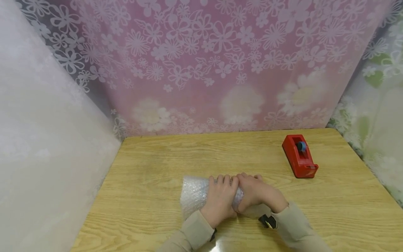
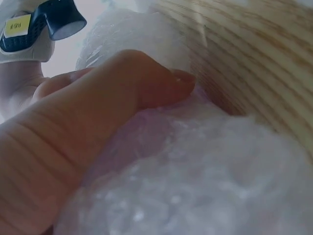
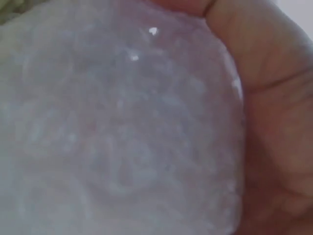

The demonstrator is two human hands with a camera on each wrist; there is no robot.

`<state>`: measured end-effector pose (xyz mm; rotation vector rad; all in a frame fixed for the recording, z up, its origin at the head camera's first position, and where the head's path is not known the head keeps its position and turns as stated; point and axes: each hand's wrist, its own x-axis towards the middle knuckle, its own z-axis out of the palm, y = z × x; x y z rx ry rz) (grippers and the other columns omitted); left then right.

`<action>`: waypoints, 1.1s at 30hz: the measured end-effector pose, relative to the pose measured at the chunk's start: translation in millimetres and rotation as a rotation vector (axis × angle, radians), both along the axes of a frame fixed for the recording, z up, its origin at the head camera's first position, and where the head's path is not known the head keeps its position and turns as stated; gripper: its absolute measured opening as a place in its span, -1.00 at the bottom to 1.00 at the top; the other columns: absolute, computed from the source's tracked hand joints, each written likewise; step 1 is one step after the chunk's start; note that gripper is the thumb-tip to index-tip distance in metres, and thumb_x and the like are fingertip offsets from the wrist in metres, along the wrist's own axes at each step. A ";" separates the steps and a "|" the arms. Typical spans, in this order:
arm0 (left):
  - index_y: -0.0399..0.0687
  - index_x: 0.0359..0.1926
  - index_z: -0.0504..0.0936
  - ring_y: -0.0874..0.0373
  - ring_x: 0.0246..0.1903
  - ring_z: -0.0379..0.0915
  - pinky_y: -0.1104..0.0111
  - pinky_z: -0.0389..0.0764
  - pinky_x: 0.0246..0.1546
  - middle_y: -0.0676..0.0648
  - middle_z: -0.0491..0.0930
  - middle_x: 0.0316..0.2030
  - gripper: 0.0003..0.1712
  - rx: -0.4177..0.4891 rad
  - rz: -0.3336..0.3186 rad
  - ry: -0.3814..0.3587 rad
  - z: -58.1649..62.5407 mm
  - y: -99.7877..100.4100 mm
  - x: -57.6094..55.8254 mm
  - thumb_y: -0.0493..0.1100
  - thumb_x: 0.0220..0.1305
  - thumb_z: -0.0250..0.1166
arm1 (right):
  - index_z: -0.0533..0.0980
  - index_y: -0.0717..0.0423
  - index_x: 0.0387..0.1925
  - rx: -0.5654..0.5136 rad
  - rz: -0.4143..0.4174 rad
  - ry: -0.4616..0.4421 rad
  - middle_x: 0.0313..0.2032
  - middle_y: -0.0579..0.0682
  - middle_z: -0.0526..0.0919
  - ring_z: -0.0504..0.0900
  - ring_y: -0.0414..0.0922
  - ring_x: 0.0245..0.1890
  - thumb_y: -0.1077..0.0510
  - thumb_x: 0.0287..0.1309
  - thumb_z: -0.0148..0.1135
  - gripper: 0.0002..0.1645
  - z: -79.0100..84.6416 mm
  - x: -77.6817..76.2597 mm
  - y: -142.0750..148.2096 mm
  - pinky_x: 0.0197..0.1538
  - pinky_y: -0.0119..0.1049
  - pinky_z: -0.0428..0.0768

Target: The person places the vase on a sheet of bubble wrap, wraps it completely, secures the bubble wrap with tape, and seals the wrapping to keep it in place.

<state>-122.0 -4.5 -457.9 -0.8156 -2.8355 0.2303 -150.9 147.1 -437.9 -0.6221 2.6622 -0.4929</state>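
Observation:
A roll of clear bubble wrap (image 1: 193,196), bluish-purple inside, lies across the wooden table in front of me. My left hand (image 1: 220,201) grips it from above around the middle, fingers over the far side. In the left wrist view the thumb (image 2: 132,85) presses on the wrap (image 2: 205,181) along the near side. Right beside it, my right hand (image 1: 258,192) is curled around the roll's right end. The right wrist view shows the palm (image 3: 279,107) cupped against the wrap's rounded edge (image 3: 146,127). What the wrap encloses is hidden.
A red tape dispenser (image 1: 300,157) with a small blue roll of tape stands toward the back right of the table (image 1: 151,161). A flower-patterned pink curtain (image 1: 201,77) hangs behind the far edge, with pale curtains at both sides. Part of the wrap lies beneath my right wrist.

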 end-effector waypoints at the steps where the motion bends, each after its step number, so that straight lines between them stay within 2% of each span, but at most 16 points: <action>1: 0.09 0.11 0.41 0.08 -0.14 0.48 0.13 0.44 -0.17 0.02 0.55 -0.11 0.18 -0.001 0.000 -0.001 0.4 0.2 -0.3 0.52 -0.59 0.58 | 0.45 0.07 0.00 0.007 -0.011 0.010 -0.18 -0.07 0.51 0.49 -0.04 -0.20 -0.11 -0.56 0.60 -0.07 -0.1 1.2 -0.5 0.04 0.28 0.27; 10: 0.12 0.14 0.39 0.06 -0.07 0.46 0.10 0.43 -0.12 0.01 0.53 -0.07 0.17 -0.015 0.011 -0.013 1.5 2.2 -0.8 0.54 -0.54 0.55 | 0.40 0.21 0.20 0.076 -0.116 0.151 0.11 0.16 0.54 0.47 0.21 0.13 -0.13 -0.56 0.65 0.16 -4.9 18.9 -5.1 0.22 0.40 0.13; 17: 0.10 0.10 0.42 0.07 -0.14 0.47 0.13 0.42 -0.18 0.01 0.54 -0.12 0.14 0.003 -0.001 0.010 -0.2 1.4 -0.3 0.53 -0.56 0.56 | 0.41 0.23 0.15 0.114 -0.187 0.334 0.05 0.19 0.57 0.51 0.24 0.04 -0.17 -0.63 0.67 0.18 -15.1 34.5 -10.4 0.21 0.37 0.15; 24: 0.09 0.08 0.45 0.08 -0.17 0.48 0.18 0.40 -0.24 0.01 0.55 -0.15 0.11 0.012 -0.002 0.010 1.4 1.6 -0.3 0.49 -0.55 0.58 | 0.42 0.30 0.09 0.034 -0.225 0.582 -0.06 0.23 0.57 0.50 0.25 -0.03 -0.08 -0.67 0.73 0.16 -30.1 52.9 -15.5 0.18 0.39 0.16; 28: 0.10 0.06 0.44 0.09 -0.20 0.47 0.19 0.39 -0.26 0.01 0.54 -0.17 0.10 0.003 0.002 -0.013 2.8 1.5 0.4 0.50 -0.54 0.58 | 0.43 0.31 0.07 0.015 -0.220 0.601 -0.10 0.23 0.56 0.50 0.25 -0.06 -0.03 -0.67 0.73 0.13 -29.9 57.0 -16.6 0.16 0.40 0.18; 33: 0.13 0.09 0.44 0.10 -0.19 0.46 0.18 0.40 -0.24 0.02 0.54 -0.16 0.13 -0.007 0.020 -0.074 6.2 1.7 -1.0 0.53 -0.56 0.56 | 0.44 0.26 0.03 0.019 -0.215 0.562 -0.13 0.20 0.56 0.53 0.22 -0.10 -0.14 -0.71 0.74 0.14 -27.7 54.1 -16.9 0.13 0.41 0.21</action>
